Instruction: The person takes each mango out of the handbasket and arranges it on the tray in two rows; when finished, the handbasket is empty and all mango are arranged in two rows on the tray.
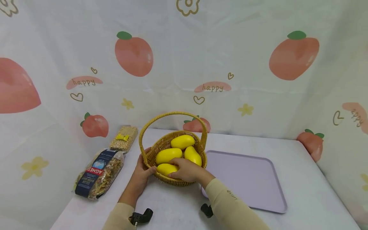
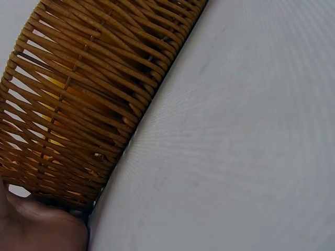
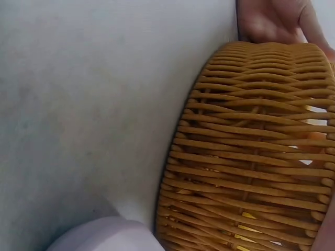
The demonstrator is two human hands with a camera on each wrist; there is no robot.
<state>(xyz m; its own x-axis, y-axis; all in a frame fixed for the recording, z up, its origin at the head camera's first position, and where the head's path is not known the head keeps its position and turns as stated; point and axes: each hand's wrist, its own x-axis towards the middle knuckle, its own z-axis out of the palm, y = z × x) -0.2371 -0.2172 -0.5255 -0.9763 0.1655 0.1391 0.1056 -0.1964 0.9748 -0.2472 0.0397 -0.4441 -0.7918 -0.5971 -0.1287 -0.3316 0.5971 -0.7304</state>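
A woven wicker basket (image 1: 179,182) with a tall arched handle stands on the table, holding several yellow mangoes (image 1: 182,142). My left hand (image 1: 141,175) grips the basket's left side, its thumb over the rim; in the left wrist view that hand (image 2: 42,225) shows at the lower corner against the weave. Reaching over the front rim, my right hand (image 1: 188,171) holds the front mango (image 1: 164,169) between thumb and fingers. That mango is still inside the basket, partly covered by the hand. The right wrist view shows mostly the basket's outer wall (image 3: 251,151).
A lilac tray (image 1: 244,179) lies right of the basket, partly behind the right forearm. To the left are a bag of pasta (image 1: 99,174) with a dark label and a pack of pale grains (image 1: 124,138). A fruit-printed cloth (image 1: 172,64) hangs behind the table.
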